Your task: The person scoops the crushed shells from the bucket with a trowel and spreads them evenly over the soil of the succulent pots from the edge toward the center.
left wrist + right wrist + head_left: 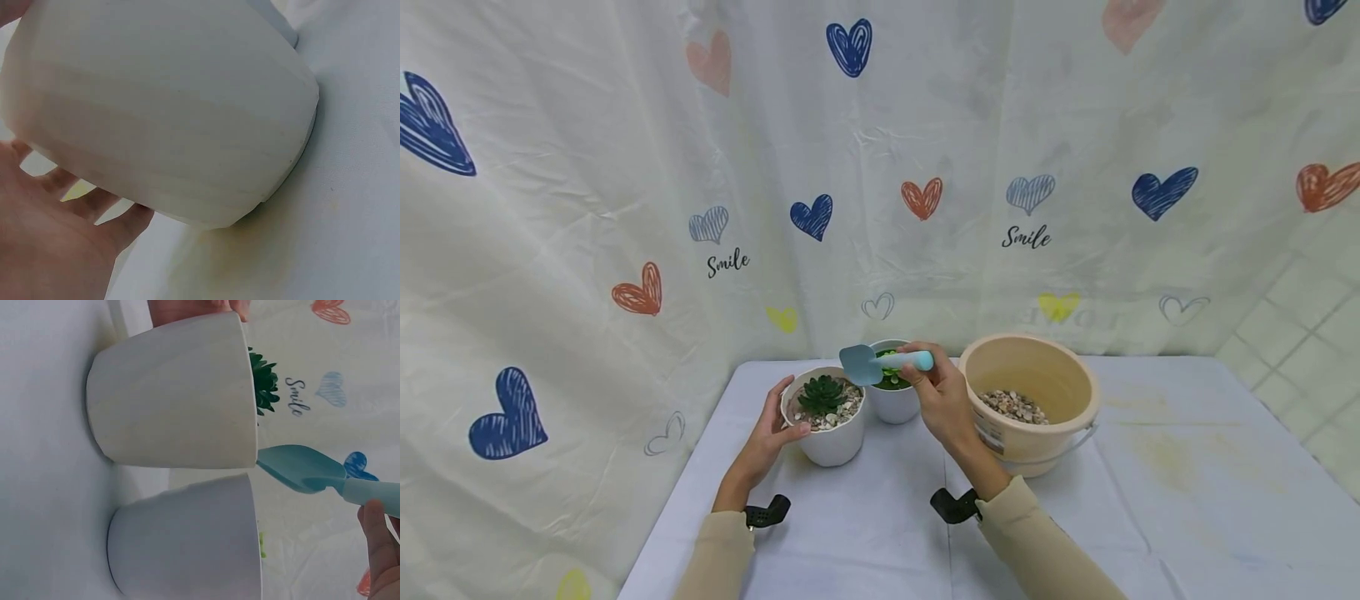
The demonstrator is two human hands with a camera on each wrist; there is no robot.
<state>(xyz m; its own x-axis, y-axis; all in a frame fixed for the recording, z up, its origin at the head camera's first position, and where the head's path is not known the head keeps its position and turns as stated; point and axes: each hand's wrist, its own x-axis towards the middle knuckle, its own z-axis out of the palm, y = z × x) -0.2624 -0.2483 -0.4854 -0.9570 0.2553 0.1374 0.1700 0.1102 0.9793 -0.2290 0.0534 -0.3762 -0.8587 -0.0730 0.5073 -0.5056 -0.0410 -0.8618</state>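
Observation:
My left hand [772, 422] grips a white flower pot [833, 447] at its left side, thumb at the rim and fingers spread round the wall. In that pot a dark green succulent [822, 394] stands among pale pebbles [848, 403]. My right hand [942, 397] pinches the handle of a small blue trowel [861, 365], whose blade points left. In the right wrist view the tip of the blade [306, 469] is right at the pot's rim. Behind the trowel stands a second white pot [895, 407] with a bright green plant [889, 379], partly covered by the tool.
A beige bucket [1078, 392] with a handle stands right of my right hand and holds loose pebbles [1015, 407]. A white cloth [1187, 500] covers the table. Close behind the table hangs a curtain [970, 125] printed with hearts.

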